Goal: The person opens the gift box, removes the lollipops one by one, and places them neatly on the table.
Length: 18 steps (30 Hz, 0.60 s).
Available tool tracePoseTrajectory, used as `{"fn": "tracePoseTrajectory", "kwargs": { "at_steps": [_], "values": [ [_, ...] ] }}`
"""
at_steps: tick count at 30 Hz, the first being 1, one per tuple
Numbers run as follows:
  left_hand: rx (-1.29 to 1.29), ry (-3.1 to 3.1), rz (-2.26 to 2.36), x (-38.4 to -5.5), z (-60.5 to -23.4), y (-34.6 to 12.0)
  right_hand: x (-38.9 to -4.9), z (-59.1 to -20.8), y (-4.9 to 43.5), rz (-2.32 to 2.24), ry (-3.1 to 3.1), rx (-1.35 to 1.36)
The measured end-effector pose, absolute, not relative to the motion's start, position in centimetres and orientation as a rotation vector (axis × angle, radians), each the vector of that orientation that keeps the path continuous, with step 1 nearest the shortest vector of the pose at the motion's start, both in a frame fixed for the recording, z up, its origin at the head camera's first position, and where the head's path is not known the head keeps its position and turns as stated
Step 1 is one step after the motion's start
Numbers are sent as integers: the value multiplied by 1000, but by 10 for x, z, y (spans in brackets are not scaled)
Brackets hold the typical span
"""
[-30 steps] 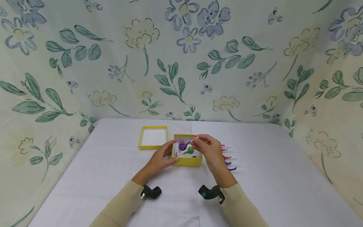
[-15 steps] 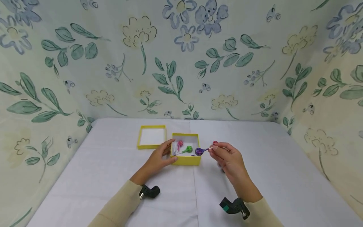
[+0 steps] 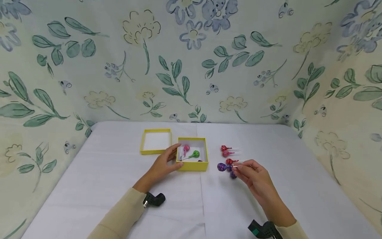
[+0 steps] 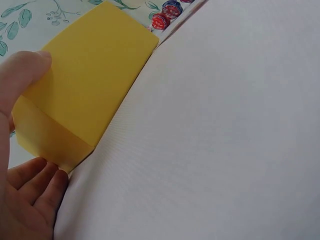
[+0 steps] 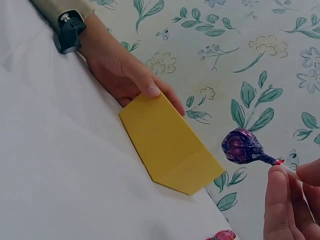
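In the head view, my right hand (image 3: 256, 176) pinches the stick of a purple lollipop (image 3: 222, 167) between thumb and fingers. Its wrapped head points left, held over the row on the table; the right wrist view shows the same lollipop (image 5: 242, 146) raised off the cloth. My left hand (image 3: 162, 166) grips the left side of a yellow box (image 3: 192, 166), thumb on the front wall and fingers round the side. Inside the box lie a pink lollipop (image 3: 186, 148), a green lollipop (image 3: 195, 154) and a purple one partly hidden by the front wall.
Right of the box, several lollipops lie in a row, among them a red lollipop (image 3: 225, 148) and a pink-red lollipop (image 3: 226, 153); purple ones are partly covered by my right hand. A yellow box lid (image 3: 156, 152) lies behind left on the white tablecloth (image 3: 179, 199).
My right hand has lifted the purple lollipop out of the box and carried it right, towards the row. The left hand has stayed on the box. The head view has shifted slightly.
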<state>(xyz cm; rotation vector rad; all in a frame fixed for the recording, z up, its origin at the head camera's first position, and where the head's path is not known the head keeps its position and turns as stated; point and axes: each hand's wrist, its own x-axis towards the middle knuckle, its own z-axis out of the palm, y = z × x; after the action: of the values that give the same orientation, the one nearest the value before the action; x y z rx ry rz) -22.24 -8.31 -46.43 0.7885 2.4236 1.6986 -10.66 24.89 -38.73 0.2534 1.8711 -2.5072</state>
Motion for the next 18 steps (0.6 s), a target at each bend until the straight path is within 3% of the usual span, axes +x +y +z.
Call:
{"fn": "tracePoseTrajectory", "kwargs": {
  "at_steps": [18],
  "values": [
    [758,2437,1687,-221,-462,-83,-99,-411,309,-2288,1908,338]
  ]
}}
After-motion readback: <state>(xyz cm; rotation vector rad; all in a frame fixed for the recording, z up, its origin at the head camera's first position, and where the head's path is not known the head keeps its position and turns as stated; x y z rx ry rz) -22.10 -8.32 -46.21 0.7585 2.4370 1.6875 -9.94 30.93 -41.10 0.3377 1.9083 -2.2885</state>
